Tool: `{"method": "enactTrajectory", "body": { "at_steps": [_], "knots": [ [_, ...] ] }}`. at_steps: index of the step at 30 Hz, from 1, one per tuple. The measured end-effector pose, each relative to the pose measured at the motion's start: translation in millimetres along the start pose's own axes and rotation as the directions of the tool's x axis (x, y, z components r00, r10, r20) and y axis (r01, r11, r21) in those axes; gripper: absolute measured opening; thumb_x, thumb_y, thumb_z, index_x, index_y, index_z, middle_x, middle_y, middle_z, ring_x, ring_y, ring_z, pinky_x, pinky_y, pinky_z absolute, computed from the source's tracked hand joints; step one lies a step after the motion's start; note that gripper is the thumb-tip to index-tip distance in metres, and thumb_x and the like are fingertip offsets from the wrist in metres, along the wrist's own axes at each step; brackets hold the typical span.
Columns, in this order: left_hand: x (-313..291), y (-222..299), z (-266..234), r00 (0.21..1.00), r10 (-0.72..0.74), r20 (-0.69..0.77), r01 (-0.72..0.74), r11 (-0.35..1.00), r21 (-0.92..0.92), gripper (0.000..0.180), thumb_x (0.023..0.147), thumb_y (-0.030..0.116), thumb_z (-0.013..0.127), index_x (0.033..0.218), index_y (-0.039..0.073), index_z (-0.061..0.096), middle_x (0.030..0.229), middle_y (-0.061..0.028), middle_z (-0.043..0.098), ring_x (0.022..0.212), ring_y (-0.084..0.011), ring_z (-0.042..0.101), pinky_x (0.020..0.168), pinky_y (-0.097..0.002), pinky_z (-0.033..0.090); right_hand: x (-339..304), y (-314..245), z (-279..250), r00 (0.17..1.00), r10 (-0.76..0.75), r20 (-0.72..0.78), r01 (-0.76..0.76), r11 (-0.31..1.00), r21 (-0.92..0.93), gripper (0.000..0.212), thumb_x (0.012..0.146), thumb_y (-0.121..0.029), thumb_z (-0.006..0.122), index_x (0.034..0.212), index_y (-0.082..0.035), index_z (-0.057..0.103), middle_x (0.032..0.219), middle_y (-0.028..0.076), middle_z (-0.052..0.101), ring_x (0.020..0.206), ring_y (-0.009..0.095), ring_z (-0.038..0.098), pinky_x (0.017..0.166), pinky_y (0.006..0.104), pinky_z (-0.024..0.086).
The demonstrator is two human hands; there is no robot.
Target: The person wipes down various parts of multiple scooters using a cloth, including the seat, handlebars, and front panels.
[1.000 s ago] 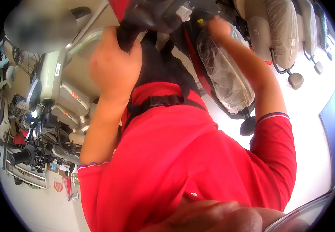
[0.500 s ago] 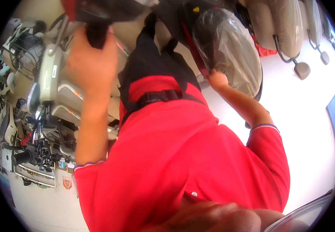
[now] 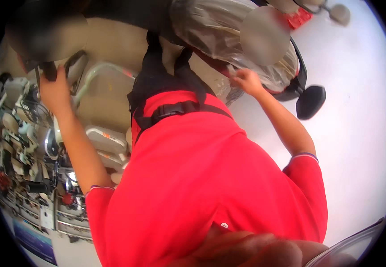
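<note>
Bright daylight-like wash, strongest at right; pale floor (image 3: 349,133) there nearly white, detail burnt out. Red shirt (image 3: 202,178) evenly lit, strongly saturated. Dark trousers (image 3: 150,66) sink toward black, folds faint. Streaky glare on plastic-wrapped seat (image 3: 210,26). Deep gloom at upper left. Two round blurred patches, one upper left, one over seat. Left hand (image 3: 55,91) soft-edged; crowded left side smeared. Chin (image 3: 255,249) shadowed, out of focus. Fisheye bending toward rim, purple fringe, black corners.
</note>
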State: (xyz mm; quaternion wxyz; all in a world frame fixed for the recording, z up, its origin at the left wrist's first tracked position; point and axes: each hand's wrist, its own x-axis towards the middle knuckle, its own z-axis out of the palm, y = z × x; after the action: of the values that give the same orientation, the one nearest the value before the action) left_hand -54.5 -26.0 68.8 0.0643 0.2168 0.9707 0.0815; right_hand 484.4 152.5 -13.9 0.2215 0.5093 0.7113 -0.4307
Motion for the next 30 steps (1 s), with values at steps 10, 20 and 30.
{"method": "enactTrajectory", "body": {
  "at_steps": [10,20,30],
  "knots": [
    [-133.6,119.3,-4.2,0.806,0.456,0.377,-0.027,0.664,-0.747,0.028,0.092,0.015,0.062,0.114,-0.004,0.061,0.106,-0.0118,0.066,0.086,-0.0198,0.066,0.079,-0.0293,0.052,-55.4,-65.1,-31.8,0.954,0.081,-0.287,0.245,0.34,0.908,0.027,0.095,-0.019,0.054,0.116,-0.002,0.053,0.091,0.003,0.063,0.068,0.009,0.059,0.053,0.023,0.049],
    [-222.4,219.8,-5.8,0.215,0.732,0.647,0.067,0.649,-0.758,0.052,0.1,0.034,0.048,0.14,0.003,0.042,0.117,-0.0116,0.063,0.088,-0.0166,0.065,0.072,-0.0242,0.049,-110.0,-93.4,-45.7,0.824,-0.094,-0.559,0.563,0.013,0.826,0.019,0.093,-0.007,0.055,0.112,-0.002,0.055,0.09,0.004,0.064,0.073,0.009,0.059,0.06,0.0238,0.05],
    [-210.4,254.2,42.1,0.257,0.74,0.622,0.216,0.583,-0.783,0.024,0.094,0.016,0.055,0.104,-0.004,0.063,0.082,-0.0062,0.066,0.069,-0.0147,0.064,0.057,-0.026,0.052,-99.6,-106.8,-51.4,0.844,-0.137,-0.519,0.524,0.412,0.745,0.026,0.087,-0.016,0.061,0.108,-0.003,0.055,0.074,0.006,0.064,0.066,0.019,0.061,0.061,0.0322,0.048]
  ]
}}
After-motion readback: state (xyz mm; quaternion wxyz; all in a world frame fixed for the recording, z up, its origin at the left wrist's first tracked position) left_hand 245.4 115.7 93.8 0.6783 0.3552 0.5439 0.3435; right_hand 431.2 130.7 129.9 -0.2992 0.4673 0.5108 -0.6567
